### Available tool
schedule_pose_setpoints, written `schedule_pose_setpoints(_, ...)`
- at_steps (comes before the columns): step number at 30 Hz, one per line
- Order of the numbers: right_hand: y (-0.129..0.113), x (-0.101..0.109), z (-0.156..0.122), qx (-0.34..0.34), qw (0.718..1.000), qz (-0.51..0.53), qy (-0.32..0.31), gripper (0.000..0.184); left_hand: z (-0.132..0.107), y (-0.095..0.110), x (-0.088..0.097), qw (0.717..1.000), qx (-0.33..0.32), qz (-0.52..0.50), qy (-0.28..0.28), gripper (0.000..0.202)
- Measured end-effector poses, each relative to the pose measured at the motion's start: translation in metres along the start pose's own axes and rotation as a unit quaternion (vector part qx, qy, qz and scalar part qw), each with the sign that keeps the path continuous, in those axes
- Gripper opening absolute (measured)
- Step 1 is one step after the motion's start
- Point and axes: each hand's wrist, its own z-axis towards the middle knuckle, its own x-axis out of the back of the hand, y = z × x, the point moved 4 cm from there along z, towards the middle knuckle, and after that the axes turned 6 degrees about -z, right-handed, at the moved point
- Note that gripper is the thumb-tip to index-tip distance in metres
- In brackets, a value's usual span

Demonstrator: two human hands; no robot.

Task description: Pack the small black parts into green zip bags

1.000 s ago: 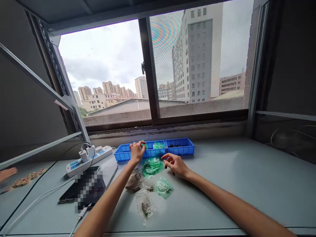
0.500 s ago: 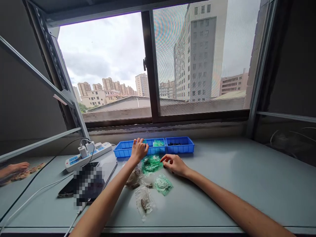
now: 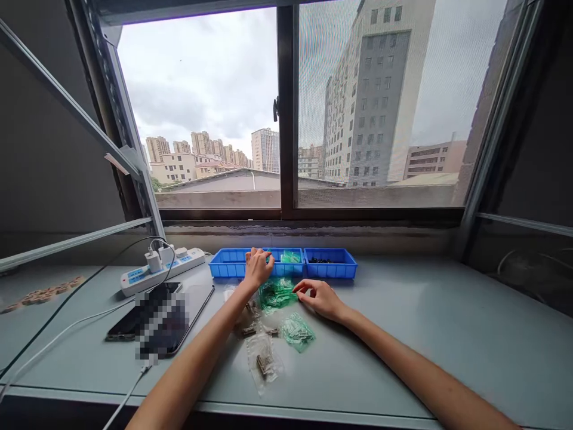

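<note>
The left hand (image 3: 258,267) is held over the long blue tray (image 3: 230,270), fingers curled — whether anything is gripped cannot be told; the right hand (image 3: 320,300) is kept half open, fingertips close beside the green packets (image 3: 276,295) — heaped before the tray; a clear bag (image 3: 263,365) is laid nearer the front.

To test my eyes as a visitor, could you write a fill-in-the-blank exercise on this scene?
1. The bins are coloured ____.
2. Dark pieces lie in the bin at the row's ____ end (left or right).
3. The power strip lies ____ (left or right) of the bins.
4. The bag nearest the viewer is ____ (clear or green).
Missing words: blue; right; left; clear.
</note>
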Motion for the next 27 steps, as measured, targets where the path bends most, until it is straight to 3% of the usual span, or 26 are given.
schedule_pose_setpoints(9, 0.002, -0.001, 0.000, 0.000, 1.000, -0.004, -0.011, 0.021, -0.001, -0.004, -0.004, 1.000, 0.015, 0.004, -0.009, 0.023)
schedule_pose_setpoints(19, 0.003, -0.001, -0.001, 0.006, 1.000, -0.015, -0.010, 0.023, -0.008, 0.004, -0.002, 0.998, -0.031, 0.031, -0.045, 0.023)
schedule_pose_setpoints(27, -0.026, 0.008, -0.019, 0.111, 0.991, -0.078, 0.015, 0.020, -0.020, 0.033, 0.011, 0.994, -0.104, 0.011, -0.026, 0.021)
